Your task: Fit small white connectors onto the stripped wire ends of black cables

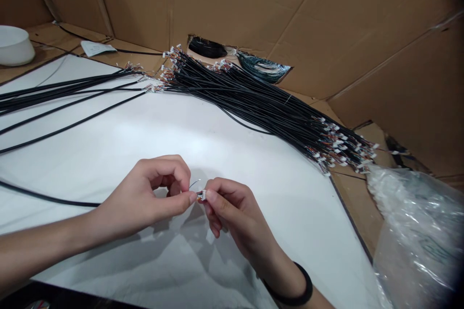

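Over the white work surface, my left hand is closed in a pinch on thin wires at the end of a black cable. The cable runs in from the left edge and passes under that hand. One thin blue wire sticks up free beside the fingertips. My right hand pinches a small white connector, with wires leading from it to my left fingertips. Both hands nearly touch at the connector.
A large bundle of black cables with white connectors lies across the back. More black cables extend left. A white bowl stands at the far left, a clear plastic bag at the right. Cardboard walls rise behind.
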The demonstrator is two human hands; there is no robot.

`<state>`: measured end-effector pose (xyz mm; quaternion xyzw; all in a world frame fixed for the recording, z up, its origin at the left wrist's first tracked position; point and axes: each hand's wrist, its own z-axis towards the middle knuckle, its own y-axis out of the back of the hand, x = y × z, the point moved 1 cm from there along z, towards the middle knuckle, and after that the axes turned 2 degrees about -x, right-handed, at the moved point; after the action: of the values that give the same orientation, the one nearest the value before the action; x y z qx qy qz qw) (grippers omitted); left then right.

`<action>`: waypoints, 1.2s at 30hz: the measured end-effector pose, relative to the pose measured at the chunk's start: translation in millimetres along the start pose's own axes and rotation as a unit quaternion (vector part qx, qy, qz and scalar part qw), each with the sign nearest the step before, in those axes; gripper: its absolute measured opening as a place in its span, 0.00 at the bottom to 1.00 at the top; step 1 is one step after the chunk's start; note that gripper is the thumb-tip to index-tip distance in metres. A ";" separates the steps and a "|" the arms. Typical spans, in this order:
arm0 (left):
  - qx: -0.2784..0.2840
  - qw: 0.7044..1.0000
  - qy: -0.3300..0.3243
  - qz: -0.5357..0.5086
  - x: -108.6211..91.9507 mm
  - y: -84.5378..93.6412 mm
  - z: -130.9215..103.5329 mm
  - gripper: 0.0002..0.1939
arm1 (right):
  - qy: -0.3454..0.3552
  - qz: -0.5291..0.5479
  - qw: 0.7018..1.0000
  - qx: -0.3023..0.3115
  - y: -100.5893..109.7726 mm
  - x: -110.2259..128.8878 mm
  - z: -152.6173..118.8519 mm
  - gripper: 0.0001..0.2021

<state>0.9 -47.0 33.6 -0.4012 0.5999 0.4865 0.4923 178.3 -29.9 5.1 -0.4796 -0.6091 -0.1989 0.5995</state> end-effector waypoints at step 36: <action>0.029 0.967 -0.176 0.185 5.8 1.6 -2.0 0.05 | 0.033 -0.144 0.987 -0.067 1.3 4.6 1.7 0.15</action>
<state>-2.1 -48.7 28.4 -0.1771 0.5816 0.6143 0.5030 179.2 -26.4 8.6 -0.4189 -0.6374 -0.3391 0.5507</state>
